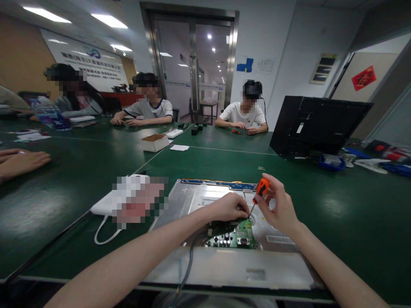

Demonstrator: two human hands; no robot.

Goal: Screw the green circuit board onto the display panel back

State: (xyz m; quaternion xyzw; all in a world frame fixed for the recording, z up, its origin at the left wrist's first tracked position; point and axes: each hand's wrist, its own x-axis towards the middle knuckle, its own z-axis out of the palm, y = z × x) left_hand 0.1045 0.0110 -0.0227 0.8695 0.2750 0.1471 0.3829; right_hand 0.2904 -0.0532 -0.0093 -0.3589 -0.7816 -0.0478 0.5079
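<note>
My right hand [280,206] grips the orange and black handle of a screwdriver [262,188], tilted with its shaft pointing down and left. The tip reaches the upper edge of a green circuit board [244,233]. Close by that tip, my left hand [230,207] has its fingers curled and pinched together over the board; what they hold, if anything, is hidden. The board sits on the metal back of a flat display panel [221,267]. A blue circuit strip [212,184] runs along the panel's far edge. A grey cable [190,261] leads from the board over the near edge.
Left of the panel lies a white device [107,203] with a white cable. Farther off stand an open cardboard box [154,143] and, at right, a black monitor housing [316,126] near a blue tray [332,162]. Several people sit around the green table [80,171]; one person's hands [25,161] rest at left.
</note>
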